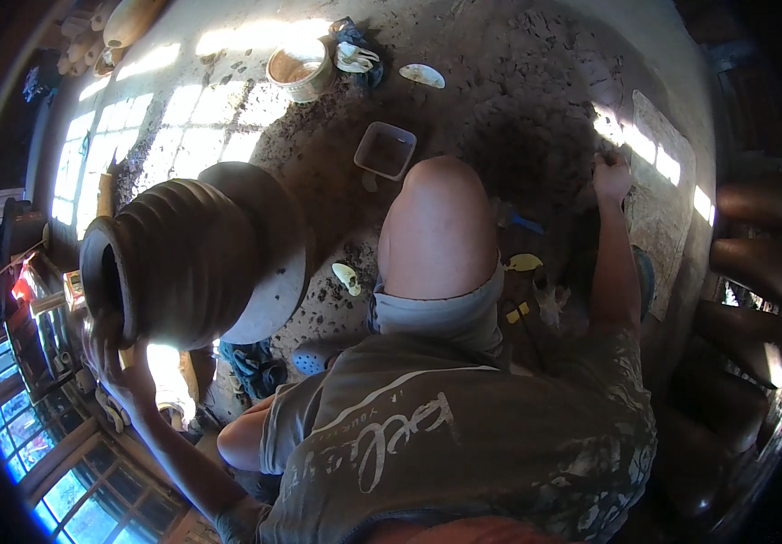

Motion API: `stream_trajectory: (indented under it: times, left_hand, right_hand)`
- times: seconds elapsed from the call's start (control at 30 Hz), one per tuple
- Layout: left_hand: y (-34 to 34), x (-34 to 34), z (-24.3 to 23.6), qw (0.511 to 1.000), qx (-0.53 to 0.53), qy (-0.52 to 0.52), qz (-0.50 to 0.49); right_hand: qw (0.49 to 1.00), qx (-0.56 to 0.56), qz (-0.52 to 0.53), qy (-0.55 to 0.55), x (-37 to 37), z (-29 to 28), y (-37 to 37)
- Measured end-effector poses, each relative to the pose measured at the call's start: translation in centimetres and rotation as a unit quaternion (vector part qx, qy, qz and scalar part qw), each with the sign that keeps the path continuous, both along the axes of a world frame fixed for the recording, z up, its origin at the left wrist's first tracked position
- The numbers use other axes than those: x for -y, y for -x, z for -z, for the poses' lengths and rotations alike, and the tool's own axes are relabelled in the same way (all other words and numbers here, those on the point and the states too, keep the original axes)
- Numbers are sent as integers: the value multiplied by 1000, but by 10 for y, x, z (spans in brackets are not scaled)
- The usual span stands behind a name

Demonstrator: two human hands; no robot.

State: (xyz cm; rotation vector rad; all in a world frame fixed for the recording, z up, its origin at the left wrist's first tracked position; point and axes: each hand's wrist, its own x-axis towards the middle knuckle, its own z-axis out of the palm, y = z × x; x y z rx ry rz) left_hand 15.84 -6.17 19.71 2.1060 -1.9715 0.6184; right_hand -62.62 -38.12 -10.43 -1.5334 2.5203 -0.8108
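Left hand [121, 364]: our fingers touch the ridged clay pot [190, 263] at its mouth, can't tell if gripping
Right hand [612, 178]: near dark clay [529, 136], can't tell our finger spread

Near the far side of the floor [518, 50], a round whitish bucket [305, 89] holds something brown. Just beside it lies a crumpled bundle [355, 56], part dark and part white, and then a pale oval disc [422, 76]. Closer in sits a square plastic tub [386, 170] with a light rim. A small spotted, pale yellow piece [347, 279] lies on the floor, with a blue-handled tool [524, 222] and a yellow oval piece [523, 263] farther right. A pale flat board [668, 222] catches bright sunlight. Brown rounded vessels [754, 263] line the right edge; paned windows [73, 503] show lower left.
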Motion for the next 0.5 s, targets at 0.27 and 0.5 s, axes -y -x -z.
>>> stream_trajectory:
  times: [0.27,0.5]
  left_hand:
    - [18,3,13,993,-56,-23,-101]
    - [37,-74,34,963,-106,156,-194]
  right_hand:
    - [887,-205,-182,-372,36,38,-48]
    - [836,-301,-391,-240,50,110,-31]
